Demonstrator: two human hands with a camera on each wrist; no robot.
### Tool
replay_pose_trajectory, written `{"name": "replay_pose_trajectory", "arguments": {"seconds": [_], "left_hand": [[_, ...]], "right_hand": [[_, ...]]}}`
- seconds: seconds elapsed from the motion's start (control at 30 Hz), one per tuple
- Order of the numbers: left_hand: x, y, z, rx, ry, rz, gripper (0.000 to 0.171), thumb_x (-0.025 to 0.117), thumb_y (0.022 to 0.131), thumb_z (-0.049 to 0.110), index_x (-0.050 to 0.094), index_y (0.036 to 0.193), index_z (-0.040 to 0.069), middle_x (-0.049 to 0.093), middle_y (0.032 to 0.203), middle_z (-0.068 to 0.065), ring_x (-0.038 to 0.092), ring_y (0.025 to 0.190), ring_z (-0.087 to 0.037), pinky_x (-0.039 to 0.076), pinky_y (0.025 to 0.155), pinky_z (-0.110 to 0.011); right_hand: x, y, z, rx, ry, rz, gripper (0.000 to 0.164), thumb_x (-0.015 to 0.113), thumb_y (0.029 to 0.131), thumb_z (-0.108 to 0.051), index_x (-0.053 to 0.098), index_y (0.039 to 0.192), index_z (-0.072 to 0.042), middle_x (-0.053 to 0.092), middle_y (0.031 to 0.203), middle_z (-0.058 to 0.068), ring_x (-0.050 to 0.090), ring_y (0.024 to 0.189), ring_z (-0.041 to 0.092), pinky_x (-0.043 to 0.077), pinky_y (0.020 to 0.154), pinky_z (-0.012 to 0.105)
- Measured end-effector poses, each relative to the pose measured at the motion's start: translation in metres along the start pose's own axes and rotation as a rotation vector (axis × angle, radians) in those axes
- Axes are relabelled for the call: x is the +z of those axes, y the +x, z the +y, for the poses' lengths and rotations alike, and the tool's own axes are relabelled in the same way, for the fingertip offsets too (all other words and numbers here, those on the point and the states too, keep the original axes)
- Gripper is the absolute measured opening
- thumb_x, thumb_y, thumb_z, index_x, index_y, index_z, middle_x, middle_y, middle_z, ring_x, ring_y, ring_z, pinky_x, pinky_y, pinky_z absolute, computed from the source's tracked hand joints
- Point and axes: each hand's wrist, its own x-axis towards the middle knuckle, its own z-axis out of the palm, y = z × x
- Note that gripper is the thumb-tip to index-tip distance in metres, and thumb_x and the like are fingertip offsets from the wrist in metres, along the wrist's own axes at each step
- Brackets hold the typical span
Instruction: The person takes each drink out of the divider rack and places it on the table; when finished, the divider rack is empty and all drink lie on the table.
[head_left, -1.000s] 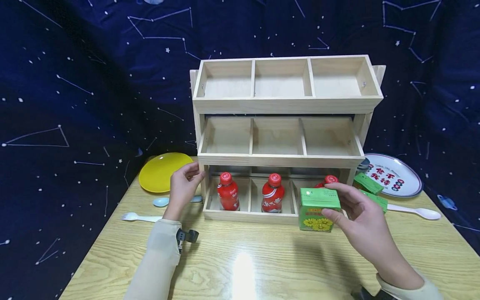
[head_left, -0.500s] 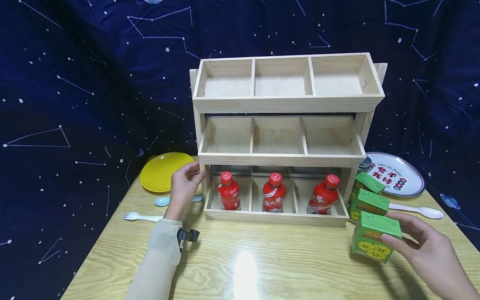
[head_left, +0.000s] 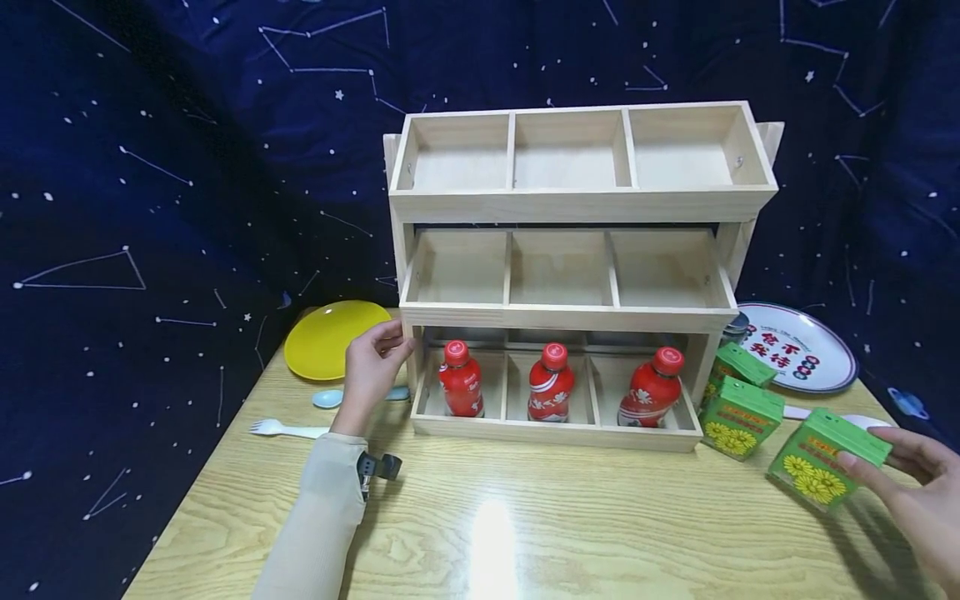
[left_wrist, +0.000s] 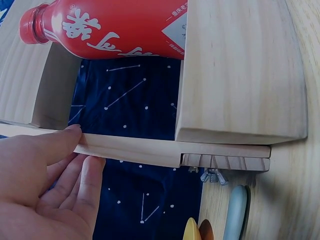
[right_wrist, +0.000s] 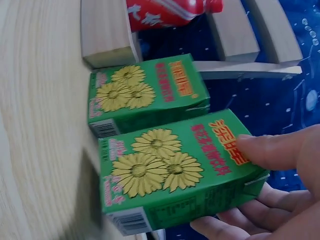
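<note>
My left hand [head_left: 371,371] pinches the left upright [left_wrist: 130,149] of the three-tier wooden rack [head_left: 570,319], thumb on one side and fingers on the other. At the far right, my right hand [head_left: 926,487] holds a green drink carton [head_left: 828,460] with yellow flowers, thumb on its printed front and fingers behind. A second drink carton [right_wrist: 147,95] stands beside the rack's right end, close to the held one, with a third carton [head_left: 741,367] behind it. Red bottles occupy the bottom tier: a left bottle [head_left: 461,380], a middle bottle [head_left: 551,383] and a right bottle [head_left: 651,390], which leans.
A yellow plate [head_left: 333,342], a blue spoon [head_left: 327,399] and a white fork [head_left: 288,429] lie left of the rack. On the right are a white plate [head_left: 832,354] with red lettering and a white spoon [head_left: 862,420], partly behind the held carton. A dark starry cloth [head_left: 187,208] hangs behind.
My right hand has carried the carton from in front of the rack's bottom right compartment out to the right, past the other cartons. My left hand keeps its place on the upright.
</note>
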Motion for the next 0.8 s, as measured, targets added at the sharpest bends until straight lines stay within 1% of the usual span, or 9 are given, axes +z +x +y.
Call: {"name": "replay_pose_trajectory", "arguments": {"seconds": [0.1, 0.27, 0.4, 0.47, 0.5, 0.57, 0.67, 0.73, 0.8], "left_hand": [[0.000, 0.000, -0.001, -0.002, 0.002, -0.003, 0.037, 0.075, 0.089, 0.012, 0.066, 0.124, 0.004, 0.069, 0.114, -0.011, 0.066, 0.101, -0.023, 0.056, 0.090, -0.034], [0.001, 0.001, -0.002, -0.001, 0.001, -0.003, 0.037, 0.075, 0.089, 0.013, 0.066, 0.124, 0.004, 0.068, 0.115, -0.010, 0.066, 0.102, -0.022, 0.056, 0.090, -0.033], [0.002, 0.000, -0.001, 0.001, -0.004, -0.009, 0.037, 0.075, 0.089, 0.013, 0.066, 0.124, 0.004, 0.069, 0.115, -0.011, 0.066, 0.101, -0.023, 0.056, 0.089, -0.033], [0.002, 0.001, -0.001, 0.004, -0.006, -0.008, 0.038, 0.075, 0.089, 0.012, 0.066, 0.124, 0.003, 0.069, 0.115, -0.011, 0.066, 0.101, -0.023, 0.056, 0.089, -0.033], [0.002, 0.001, -0.001, 0.007, -0.006, -0.005, 0.038, 0.075, 0.089, 0.012, 0.066, 0.124, 0.003, 0.069, 0.115, -0.011, 0.066, 0.101, -0.023, 0.056, 0.089, -0.033], [0.001, 0.001, -0.001, 0.010, -0.006, 0.001, 0.037, 0.076, 0.088, 0.012, 0.067, 0.123, 0.003, 0.069, 0.114, -0.011, 0.066, 0.100, -0.023, 0.056, 0.088, -0.033], [0.001, 0.002, -0.001, 0.009, -0.005, 0.000, 0.037, 0.076, 0.088, 0.012, 0.067, 0.123, 0.003, 0.069, 0.114, -0.011, 0.066, 0.101, -0.022, 0.056, 0.088, -0.032], [0.001, 0.001, -0.001, 0.005, -0.006, -0.005, 0.037, 0.075, 0.089, 0.012, 0.066, 0.124, 0.003, 0.069, 0.115, -0.011, 0.066, 0.101, -0.023, 0.056, 0.089, -0.032], [0.000, 0.000, -0.001, 0.003, -0.007, -0.007, 0.037, 0.075, 0.089, 0.012, 0.066, 0.124, 0.003, 0.069, 0.115, -0.011, 0.066, 0.101, -0.023, 0.056, 0.089, -0.032]], "right_hand": [[0.003, 0.007, 0.003, 0.071, -0.036, -0.022, 0.046, 0.076, 0.084, -0.003, 0.055, 0.101, -0.040, 0.051, 0.086, -0.033, 0.047, 0.080, -0.015, 0.038, 0.060, 0.000], [0.009, 0.017, 0.007, 0.090, -0.053, -0.036, 0.039, 0.081, 0.082, -0.011, 0.055, 0.100, -0.035, 0.054, 0.081, -0.036, 0.051, 0.074, -0.018, 0.042, 0.055, 0.003], [0.012, 0.020, 0.008, 0.089, -0.211, -0.041, 0.034, 0.084, 0.080, -0.023, 0.059, 0.102, -0.017, 0.047, 0.077, -0.036, 0.047, 0.068, -0.018, 0.042, 0.051, 0.007], [0.013, 0.020, 0.009, 0.069, -0.287, -0.044, 0.043, 0.085, 0.079, -0.027, 0.059, 0.106, -0.006, 0.048, 0.080, -0.030, 0.043, 0.068, -0.019, 0.040, 0.052, 0.009], [0.013, 0.019, 0.009, 0.059, -0.312, -0.051, 0.049, 0.084, 0.079, -0.028, 0.058, 0.110, 0.000, 0.053, 0.082, -0.023, 0.041, 0.069, -0.019, 0.039, 0.052, 0.009], [0.013, 0.019, 0.007, 0.046, -0.339, -0.057, 0.058, 0.085, 0.079, -0.030, 0.056, 0.115, 0.004, 0.058, 0.089, -0.010, 0.039, 0.069, -0.021, 0.037, 0.053, 0.008], [0.013, 0.016, 0.002, 0.036, -0.315, -0.036, 0.049, 0.084, 0.080, -0.028, 0.059, 0.115, -0.005, 0.059, 0.097, -0.010, 0.038, 0.075, -0.021, 0.037, 0.060, 0.004], [0.012, 0.014, -0.004, 0.031, -0.264, -0.018, 0.040, 0.082, 0.082, -0.025, 0.061, 0.115, -0.018, 0.053, 0.095, -0.024, 0.039, 0.080, -0.020, 0.036, 0.071, 0.000], [0.012, 0.012, -0.010, 0.010, -0.177, 0.000, 0.040, 0.081, 0.083, -0.018, 0.060, 0.114, -0.031, 0.047, 0.094, -0.035, 0.042, 0.086, -0.017, 0.032, 0.079, -0.003]]}}
